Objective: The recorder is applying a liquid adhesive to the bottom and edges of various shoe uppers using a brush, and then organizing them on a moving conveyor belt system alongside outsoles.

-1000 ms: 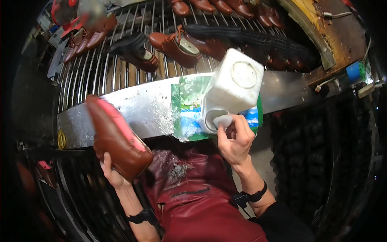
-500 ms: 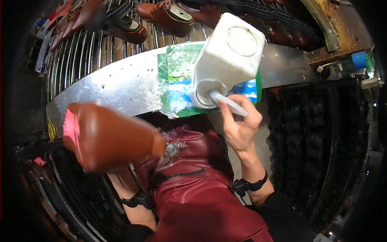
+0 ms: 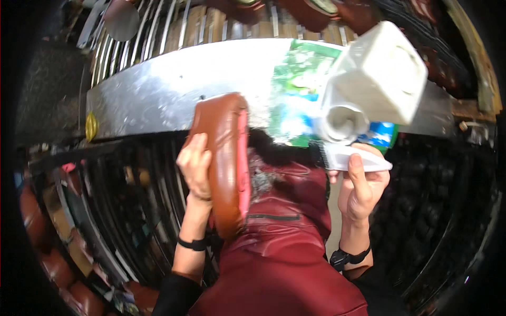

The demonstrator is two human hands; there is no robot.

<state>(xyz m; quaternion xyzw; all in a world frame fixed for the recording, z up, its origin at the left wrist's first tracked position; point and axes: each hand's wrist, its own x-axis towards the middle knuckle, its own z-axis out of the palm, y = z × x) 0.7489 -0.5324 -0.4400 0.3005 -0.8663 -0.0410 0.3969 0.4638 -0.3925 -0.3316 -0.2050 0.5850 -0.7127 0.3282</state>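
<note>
A brown leather shoe upper [image 3: 224, 158] with a pink edge stands on end in front of my apron, and my left hand [image 3: 196, 167] is closed round its left side. In my right hand [image 3: 361, 187] is a brush [image 3: 363, 162] with a pale plastic handle and dark bristles pointing left. The brush lies level, just below the round opening of a white plastic container [image 3: 348, 122]. This container, joined to a larger boxy white part, rests tilted on a green and blue printed sheet [image 3: 292, 100].
A curved metal shelf [image 3: 158, 89] runs across in front of me. Behind it is a rack of metal bars [image 3: 205, 23] with brown shoes [image 3: 311, 13] on it. Dark racks [image 3: 421, 205] stand at both sides, and a yellow object [image 3: 91, 126] hangs at the shelf's left end.
My right hand has drawn the brush out of the container and turned it level. My left hand has swung the shoe upper upright, with its pink edge facing right. The view has shifted left.
</note>
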